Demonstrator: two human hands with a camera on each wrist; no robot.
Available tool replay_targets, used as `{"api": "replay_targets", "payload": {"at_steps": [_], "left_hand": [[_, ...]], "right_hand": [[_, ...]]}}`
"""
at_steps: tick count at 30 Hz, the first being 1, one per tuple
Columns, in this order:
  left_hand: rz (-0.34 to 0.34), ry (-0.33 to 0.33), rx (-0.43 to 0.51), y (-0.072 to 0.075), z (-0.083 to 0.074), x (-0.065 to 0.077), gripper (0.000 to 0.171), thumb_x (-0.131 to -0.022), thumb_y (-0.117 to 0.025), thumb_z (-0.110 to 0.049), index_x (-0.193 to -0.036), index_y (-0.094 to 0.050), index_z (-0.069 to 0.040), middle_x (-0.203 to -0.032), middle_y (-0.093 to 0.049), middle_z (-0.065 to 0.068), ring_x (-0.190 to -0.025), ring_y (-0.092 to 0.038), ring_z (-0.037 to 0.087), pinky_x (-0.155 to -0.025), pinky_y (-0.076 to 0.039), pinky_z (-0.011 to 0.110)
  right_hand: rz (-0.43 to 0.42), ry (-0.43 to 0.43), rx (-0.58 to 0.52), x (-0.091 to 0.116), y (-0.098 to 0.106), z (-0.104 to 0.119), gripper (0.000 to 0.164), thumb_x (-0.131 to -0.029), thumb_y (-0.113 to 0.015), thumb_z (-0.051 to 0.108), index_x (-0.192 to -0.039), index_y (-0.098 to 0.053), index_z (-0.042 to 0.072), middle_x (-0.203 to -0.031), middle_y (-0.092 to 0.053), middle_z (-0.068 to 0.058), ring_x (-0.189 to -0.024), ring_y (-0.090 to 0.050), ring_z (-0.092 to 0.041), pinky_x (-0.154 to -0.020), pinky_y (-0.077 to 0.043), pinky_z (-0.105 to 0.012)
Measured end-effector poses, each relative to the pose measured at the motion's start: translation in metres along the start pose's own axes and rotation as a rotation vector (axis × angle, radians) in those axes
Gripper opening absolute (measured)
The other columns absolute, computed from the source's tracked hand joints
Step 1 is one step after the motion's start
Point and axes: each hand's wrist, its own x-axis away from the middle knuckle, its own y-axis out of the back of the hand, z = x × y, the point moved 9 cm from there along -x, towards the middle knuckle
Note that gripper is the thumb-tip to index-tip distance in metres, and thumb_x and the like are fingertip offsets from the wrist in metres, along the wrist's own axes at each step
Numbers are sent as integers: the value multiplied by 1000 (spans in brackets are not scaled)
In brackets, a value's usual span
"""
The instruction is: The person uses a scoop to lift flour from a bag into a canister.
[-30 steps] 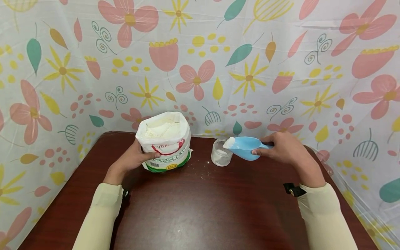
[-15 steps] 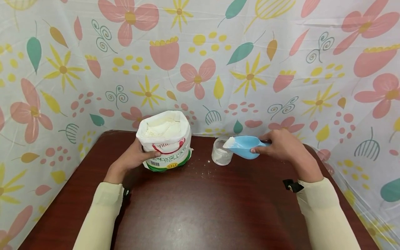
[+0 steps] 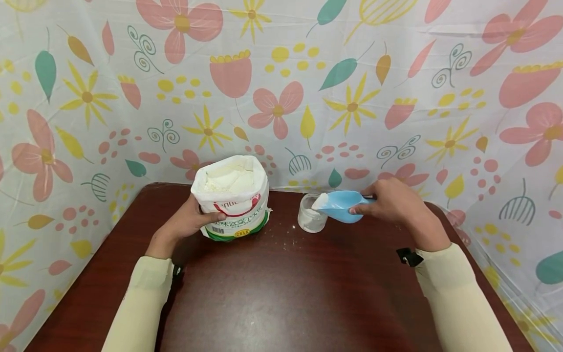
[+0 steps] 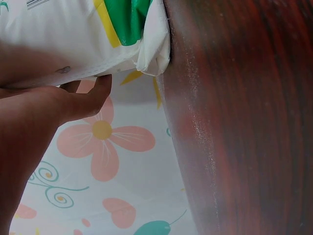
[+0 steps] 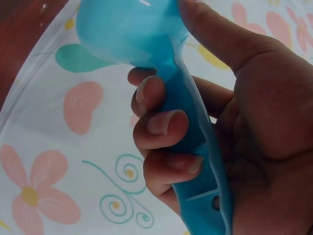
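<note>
My left hand (image 3: 184,218) grips the left side of an open white bag of flour (image 3: 239,210), thumb across its printed front. In the left wrist view the fingers (image 4: 93,98) reach behind the bag (image 4: 63,44). My right hand (image 3: 389,203) holds a light blue scoop (image 3: 345,208) by its handle. Curled fingers (image 5: 164,122) wrap the blue handle (image 5: 188,117) in the right wrist view. White flour (image 3: 321,201) lies at the scoop's lip, which tips over the rim of a small clear jar (image 3: 311,222). Some white powder shows inside the jar.
Spilled white specks dot the dark reddish-brown table (image 3: 272,293) between bag and jar. A flowered cloth (image 3: 281,63) hangs right behind the table's back edge and along both sides.
The right hand and scoop have shifted slightly left and up, the lip moving a little over the jar. The left hand and the bag stay in place.
</note>
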Motion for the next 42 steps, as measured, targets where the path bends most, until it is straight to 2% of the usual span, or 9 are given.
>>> {"api": "replay_targets", "payload": {"at_steps": [2, 5, 12, 18, 20, 27, 32, 35, 42], "left_hand": [[-1, -1, -2, 0, 0, 0, 107, -87, -88, -6, -164, -21, -37, -147, -58, 0, -132, -59, 27, -113, -43, 61], [-1, 0, -8, 1, 0, 1, 106, -87, -88, -7, -164, -22, -37, -147, -59, 0, -132, -59, 27, -113, -43, 62], [14, -3, -22, -1, 0, 1, 106, -89, -87, -11, -165, -19, -38, -149, -57, 2, -134, -58, 27, -114, -42, 63], [9, 0, -18, -1, 0, 1, 106, -88, -87, -10, -165, -19, -39, -149, -57, 2, -134, -57, 28, -114, -42, 63], [8, 0, -22, -1, 0, 1, 106, -89, -87, -10, -165, -18, -38, -149, -57, 1, -134, -57, 28, -114, -41, 63], [-3, 8, -13, 1, 0, 1, 106, -87, -88, -9, -164, -20, -38, -148, -57, -1, -134, -57, 27, -114, -41, 63], [-4, 2, -9, 1, 0, 1, 107, -87, -88, -8, -164, -21, -37, -148, -57, 0, -134, -57, 27, -114, -41, 62], [-1, -1, -19, 1, 0, 1, 107, -87, -88, -9, -165, -19, -37, -149, -57, 0, -133, -57, 27, -114, -41, 62], [10, -18, -1, 0, 0, 0, 106, -88, -87, -7, -165, -20, -36, -146, -58, 1, -133, -58, 27, -114, -41, 60]], "right_hand": [[-9, 17, 15, -2, 2, 4, 35, -82, -91, 49, -81, -80, 16, -55, -37, 6, -57, -42, -15, -55, -30, -31], [-11, 27, 44, -5, 5, 8, 36, -81, -91, 49, -77, -77, 17, -56, -34, 7, -59, -40, -15, -56, -29, -32], [46, -35, 75, -9, 4, 14, 48, -82, -90, 49, -105, -84, 7, -60, -55, 4, -67, -52, -19, -58, -37, -34], [59, -47, 125, -15, 5, 22, 62, -81, -90, 52, -117, -81, 2, -84, -74, -3, -78, -61, -23, -62, -45, -37], [67, -55, 130, -17, 5, 24, 62, -81, -90, 53, -116, -81, 2, -84, -74, -3, -79, -61, -24, -61, -46, -38], [90, -67, 151, -20, 8, 34, 46, -80, -90, 52, -95, -83, 9, -67, -59, -1, -70, -55, -22, -58, -41, -36], [100, -76, 197, -24, 9, 41, 57, -79, -91, 51, -108, -78, 4, -77, -65, -2, -73, -58, -23, -60, -43, -36], [119, -80, 219, -26, 8, 44, 58, -79, -91, 50, -108, -71, 5, -76, -63, -3, -72, -58, -22, -60, -43, -36], [164, -108, 228, -30, 8, 47, 52, -81, -89, 50, -96, -62, 8, -72, -53, -6, -70, -54, -23, -59, -40, -36]]}}
